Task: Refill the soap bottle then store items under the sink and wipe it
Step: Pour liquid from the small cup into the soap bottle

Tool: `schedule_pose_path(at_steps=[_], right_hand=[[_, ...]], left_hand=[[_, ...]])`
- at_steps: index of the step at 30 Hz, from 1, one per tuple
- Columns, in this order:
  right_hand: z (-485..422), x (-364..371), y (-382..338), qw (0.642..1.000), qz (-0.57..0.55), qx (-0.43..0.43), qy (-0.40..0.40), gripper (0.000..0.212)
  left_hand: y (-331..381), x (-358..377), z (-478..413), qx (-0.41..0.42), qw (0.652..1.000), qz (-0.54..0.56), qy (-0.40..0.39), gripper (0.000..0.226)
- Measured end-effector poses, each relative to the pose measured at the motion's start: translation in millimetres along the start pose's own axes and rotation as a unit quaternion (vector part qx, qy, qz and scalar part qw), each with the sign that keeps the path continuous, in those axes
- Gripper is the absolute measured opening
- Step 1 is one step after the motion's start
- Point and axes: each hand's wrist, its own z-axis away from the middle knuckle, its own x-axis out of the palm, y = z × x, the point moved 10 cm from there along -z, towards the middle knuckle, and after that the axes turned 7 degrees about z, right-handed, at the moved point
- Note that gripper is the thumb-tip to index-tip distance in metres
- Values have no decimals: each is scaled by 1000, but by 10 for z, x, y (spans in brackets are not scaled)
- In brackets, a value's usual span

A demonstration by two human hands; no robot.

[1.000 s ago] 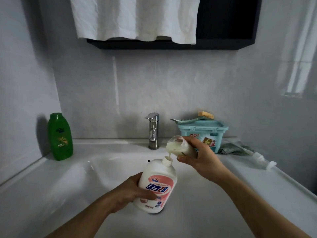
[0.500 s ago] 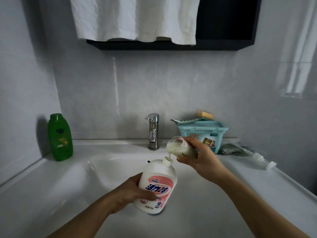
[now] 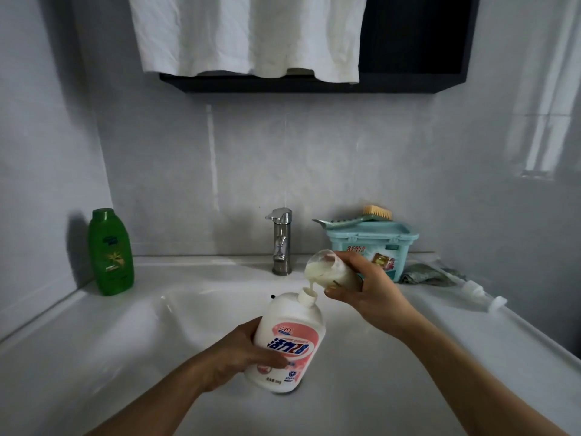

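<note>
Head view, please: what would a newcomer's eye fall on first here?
Centre front, over the basin, the right hand tips a clear container of creamy soap into the neck of the pink-labelled soap bottle, which the left hand holds. A green bottle stands at the left wall, and a white cloth hangs above.

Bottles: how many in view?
3: a green bottle back left on the counter; the soap bottle in the left hand; a clear bottle tilted in the right hand. Teal box may hide more.
</note>
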Motion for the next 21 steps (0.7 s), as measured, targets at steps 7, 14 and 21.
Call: schedule_pose_path(at_steps=[7, 14, 21], right_hand=[[-1, 5, -2, 1000, 2, -1, 1, 50], [9, -12, -18, 1000, 1, 4, 0, 49], [12, -14, -24, 1000, 1, 8, -1, 50]], left_hand=[[6, 1, -3, 4, 1000, 5, -5, 54], [28, 38, 10, 9, 1000, 5, -14, 60], [15, 9, 7, 9, 1000, 1, -7, 51]])
